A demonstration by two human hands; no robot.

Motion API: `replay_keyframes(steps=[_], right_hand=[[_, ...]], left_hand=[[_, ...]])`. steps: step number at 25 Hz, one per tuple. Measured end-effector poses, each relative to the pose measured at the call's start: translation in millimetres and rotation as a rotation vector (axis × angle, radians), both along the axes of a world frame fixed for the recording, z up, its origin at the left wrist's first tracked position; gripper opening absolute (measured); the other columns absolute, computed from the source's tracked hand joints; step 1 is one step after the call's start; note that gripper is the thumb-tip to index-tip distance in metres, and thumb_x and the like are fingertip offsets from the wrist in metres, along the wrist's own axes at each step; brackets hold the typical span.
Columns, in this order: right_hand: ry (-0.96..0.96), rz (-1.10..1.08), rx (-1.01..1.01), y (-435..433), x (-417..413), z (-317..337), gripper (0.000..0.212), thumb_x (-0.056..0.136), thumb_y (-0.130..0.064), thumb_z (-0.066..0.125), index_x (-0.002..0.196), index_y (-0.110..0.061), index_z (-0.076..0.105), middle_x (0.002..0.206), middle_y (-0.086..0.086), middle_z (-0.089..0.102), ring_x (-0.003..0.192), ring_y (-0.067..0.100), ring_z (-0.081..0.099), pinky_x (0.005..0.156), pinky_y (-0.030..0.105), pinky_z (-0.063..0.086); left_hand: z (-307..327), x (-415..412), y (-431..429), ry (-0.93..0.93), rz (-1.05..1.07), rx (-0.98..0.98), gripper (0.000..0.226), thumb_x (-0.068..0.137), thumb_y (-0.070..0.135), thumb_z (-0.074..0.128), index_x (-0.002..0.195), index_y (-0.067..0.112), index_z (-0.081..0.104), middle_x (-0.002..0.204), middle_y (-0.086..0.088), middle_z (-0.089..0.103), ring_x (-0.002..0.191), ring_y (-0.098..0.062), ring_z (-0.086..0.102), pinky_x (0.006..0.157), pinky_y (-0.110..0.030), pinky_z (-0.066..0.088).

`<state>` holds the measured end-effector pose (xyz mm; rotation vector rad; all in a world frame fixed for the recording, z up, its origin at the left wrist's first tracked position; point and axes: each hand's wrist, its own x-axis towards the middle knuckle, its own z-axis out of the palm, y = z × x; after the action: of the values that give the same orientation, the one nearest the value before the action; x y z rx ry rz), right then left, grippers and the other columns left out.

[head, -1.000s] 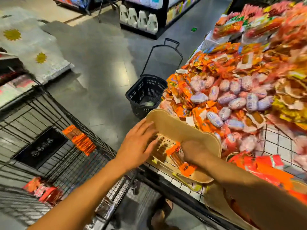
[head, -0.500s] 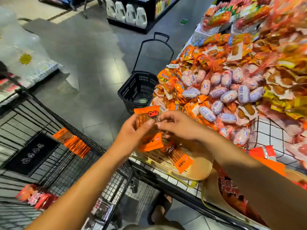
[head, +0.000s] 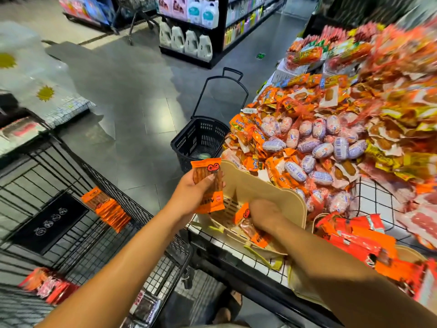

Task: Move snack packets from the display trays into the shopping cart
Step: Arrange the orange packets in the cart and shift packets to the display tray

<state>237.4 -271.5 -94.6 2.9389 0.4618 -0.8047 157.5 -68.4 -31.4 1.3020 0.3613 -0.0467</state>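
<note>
Orange snack packets (head: 209, 185), one stack: gripped upright in my left hand (head: 192, 196), just left of the beige tray (head: 262, 185). Tray packet (head: 244, 215) under my right hand (head: 266, 214), fingers hidden, grip unclear. Shopping cart (head: 113, 185) left of both hands.

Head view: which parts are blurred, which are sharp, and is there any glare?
In the head view, motion blur smears the snack pile at the right edge and the white bags at left; the left hand and its orange packet in the centre are sharp; a pale glare patch lies on the floor.
</note>
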Motion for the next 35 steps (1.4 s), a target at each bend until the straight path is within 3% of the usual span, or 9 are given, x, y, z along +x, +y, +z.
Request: replay_keyframes(steps=[5,10,14,20,25,27,30,32,35], right_hand=[[-0.169,-0.132,0.352,1,-13,70,0.021,0.095,-0.040,0.066,0.093,-0.019,0.064,0.087,-0.001,0.062,0.088,0.024,0.060,0.064,0.030,0.038],[-0.141,-0.442,0.856,-10,-67,115,0.022,0.094,-0.032,0.067,0.079,-0.017,0.061,0.079,0.008,0.064,0.078,0.029,0.064,0.078,0.051,0.054],[-0.182,-0.517,1.005,-22,-116,125,0.021,0.094,-0.020,0.069,0.089,-0.002,0.060,0.077,0.009,0.056,0.073,0.020,0.055,0.072,0.032,0.047],[-0.114,-0.690,1.192,-95,-148,131,0.008,0.096,-0.017,0.067,0.094,-0.024,0.065,0.084,0.003,0.068,0.075,0.013,0.067,0.069,0.036,0.059],[-0.487,-0.608,0.826,-227,-136,126,0.014,0.091,-0.023,0.070,0.084,-0.034,0.068,0.087,-0.014,0.070,0.083,0.008,0.066,0.080,0.034,0.054],[-0.554,-0.539,0.580,-265,-117,122,0.010,0.090,-0.029,0.068,0.098,-0.034,0.070,0.101,-0.008,0.072,0.099,0.019,0.068,0.086,0.038,0.054],[-0.506,-0.362,0.152,-291,-85,107,0.038,0.090,-0.044,0.063,0.124,-0.028,0.066,0.127,0.006,0.064,0.122,0.031,0.056,0.101,0.043,0.046],[-0.483,-0.324,0.078,-297,-72,98,0.034,0.089,-0.048,0.061,0.119,-0.031,0.067,0.126,0.005,0.062,0.121,0.031,0.054,0.100,0.044,0.045],[-0.459,-0.320,0.221,-303,-59,93,0.019,0.090,-0.042,0.064,0.101,-0.027,0.064,0.108,0.002,0.066,0.107,0.030,0.060,0.088,0.040,0.049]], left_hand=[[14,-19,9,0.064,-0.006,-0.119,0.029,0.105,0.008,0.046,0.128,0.014,0.062,0.113,-0.010,0.077,0.099,-0.029,0.075,0.093,-0.057,0.057],[20,-36,-6,0.016,-0.120,-0.170,0.026,0.108,0.015,0.047,0.130,0.019,0.062,0.116,-0.008,0.075,0.095,-0.024,0.074,0.079,-0.048,0.063],[33,-53,-56,0.056,-0.318,-0.324,0.044,0.104,0.046,0.050,0.137,0.020,0.060,0.128,-0.013,0.071,0.115,-0.032,0.069,0.098,-0.058,0.055],[37,-73,-133,-0.037,-0.353,-0.101,0.021,0.104,0.017,0.058,0.123,0.016,0.065,0.110,-0.006,0.078,0.099,-0.023,0.075,0.095,-0.050,0.058],[37,-74,-183,-0.008,-0.344,-0.084,0.017,0.103,0.017,0.059,0.119,0.018,0.065,0.107,-0.006,0.079,0.094,-0.024,0.075,0.089,-0.049,0.060],[37,-74,-199,0.005,-0.340,-0.086,0.018,0.103,0.017,0.059,0.120,0.016,0.065,0.106,-0.006,0.079,0.091,-0.022,0.075,0.086,-0.045,0.060],[37,-73,-216,0.007,-0.337,-0.073,0.020,0.103,0.019,0.059,0.122,0.017,0.065,0.111,-0.008,0.078,0.095,-0.022,0.075,0.080,-0.039,0.059],[39,-73,-223,0.020,-0.327,-0.078,0.020,0.103,0.021,0.060,0.122,0.018,0.064,0.111,-0.008,0.078,0.095,-0.023,0.075,0.078,-0.038,0.059],[37,-70,-232,0.039,-0.311,-0.088,0.022,0.103,0.021,0.060,0.124,0.017,0.064,0.112,-0.010,0.077,0.095,-0.026,0.076,0.077,-0.041,0.060]])
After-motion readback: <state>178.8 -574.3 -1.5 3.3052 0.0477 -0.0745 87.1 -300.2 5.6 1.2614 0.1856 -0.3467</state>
